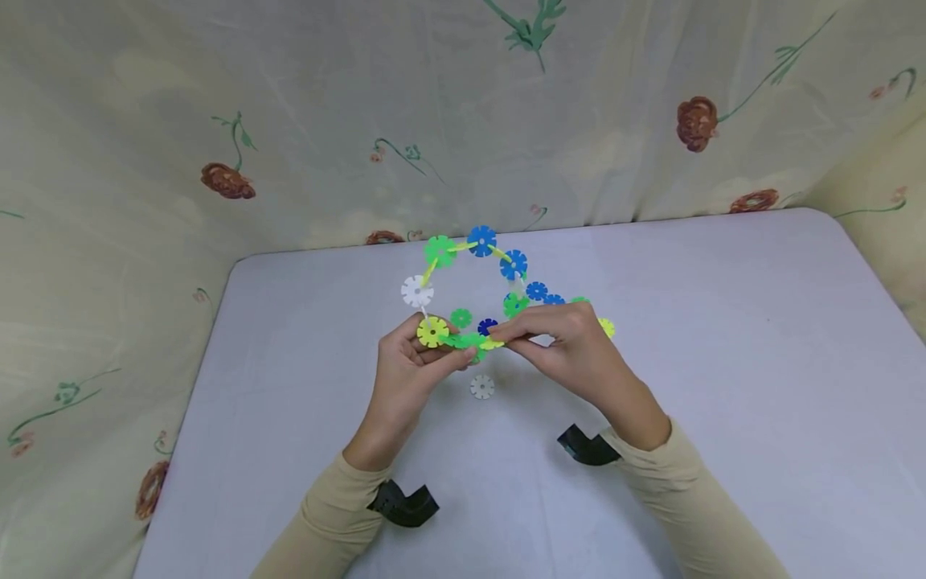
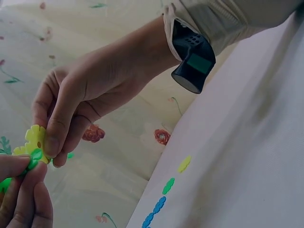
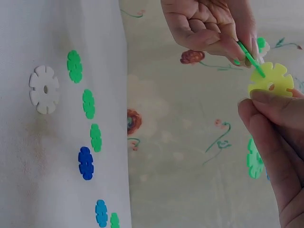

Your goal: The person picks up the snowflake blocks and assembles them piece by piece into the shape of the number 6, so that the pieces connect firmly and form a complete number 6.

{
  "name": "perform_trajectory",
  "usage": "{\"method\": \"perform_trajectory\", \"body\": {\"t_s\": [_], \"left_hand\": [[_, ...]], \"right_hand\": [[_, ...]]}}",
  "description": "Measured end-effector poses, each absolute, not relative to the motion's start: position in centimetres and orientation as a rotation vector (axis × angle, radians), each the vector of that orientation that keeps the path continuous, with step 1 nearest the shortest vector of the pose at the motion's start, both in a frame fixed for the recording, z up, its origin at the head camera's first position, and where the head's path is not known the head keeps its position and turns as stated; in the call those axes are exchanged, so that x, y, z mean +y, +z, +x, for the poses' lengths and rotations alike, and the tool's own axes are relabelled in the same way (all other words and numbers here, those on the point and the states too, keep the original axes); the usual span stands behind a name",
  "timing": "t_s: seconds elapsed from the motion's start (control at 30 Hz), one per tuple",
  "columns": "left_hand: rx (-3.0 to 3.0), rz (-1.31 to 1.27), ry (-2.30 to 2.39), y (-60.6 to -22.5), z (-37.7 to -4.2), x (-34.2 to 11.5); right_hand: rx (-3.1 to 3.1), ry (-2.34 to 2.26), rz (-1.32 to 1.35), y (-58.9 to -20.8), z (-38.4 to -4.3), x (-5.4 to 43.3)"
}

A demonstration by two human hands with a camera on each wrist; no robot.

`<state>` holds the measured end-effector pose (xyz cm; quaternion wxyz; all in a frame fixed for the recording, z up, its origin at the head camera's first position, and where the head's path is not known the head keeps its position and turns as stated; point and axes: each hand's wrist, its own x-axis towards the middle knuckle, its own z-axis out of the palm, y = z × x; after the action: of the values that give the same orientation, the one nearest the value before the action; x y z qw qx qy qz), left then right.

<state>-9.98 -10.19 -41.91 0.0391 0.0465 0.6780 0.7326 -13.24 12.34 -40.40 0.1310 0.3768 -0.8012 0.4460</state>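
Several notched plastic discs in yellow, white, green and blue are slotted edge to edge into a curved chain (image 1: pixel 481 241), held up above the table. My left hand (image 1: pixel 405 370) grips its near end, around a yellow disc (image 1: pixel 432 332), and pinches a green disc (image 3: pixel 251 58), seen edge-on in the right wrist view. Between thumb and fingers, my right hand (image 1: pixel 579 346) pinches another yellow disc (image 3: pixel 273 80). This yellow disc meets the green one at its rim, where the fingertips of both hands come close together.
Loose discs lie on the white table (image 1: pixel 289 338): a white disc (image 1: pixel 481 387) nearest me, a dark blue disc (image 1: pixel 488 327), a green disc (image 1: pixel 460 318) and blue discs (image 1: pixel 536 291) further right. A yellow disc (image 1: pixel 606 327) shows beside my right hand. A flowered cloth (image 1: pixel 325 121) hangs behind.
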Motion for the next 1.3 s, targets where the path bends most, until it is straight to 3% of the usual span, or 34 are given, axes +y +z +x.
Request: {"method": "perform_trajectory", "body": {"t_s": [0.37, 0.7, 0.97, 1.3], "left_hand": [[2.078, 0.191, 2.305, -41.8, -9.9, -10.0], [2.056, 0.130, 2.385, -41.9, -9.9, -9.9], [2.009, 0.109, 2.419, -41.8, -9.8, -9.8], [2.011, 0.118, 2.425, -41.7, -10.0, -10.0]], "right_hand": [[-2.316, 1.418, 1.037, -40.4, -13.4, 12.3], [-2.372, 1.668, 0.689, -41.6, -14.6, 13.2], [-3.086, 1.309, 0.528, -44.6, -16.6, 12.5], [-3.186, 1.049, 0.449, -46.6, -18.1, 9.6]]}}
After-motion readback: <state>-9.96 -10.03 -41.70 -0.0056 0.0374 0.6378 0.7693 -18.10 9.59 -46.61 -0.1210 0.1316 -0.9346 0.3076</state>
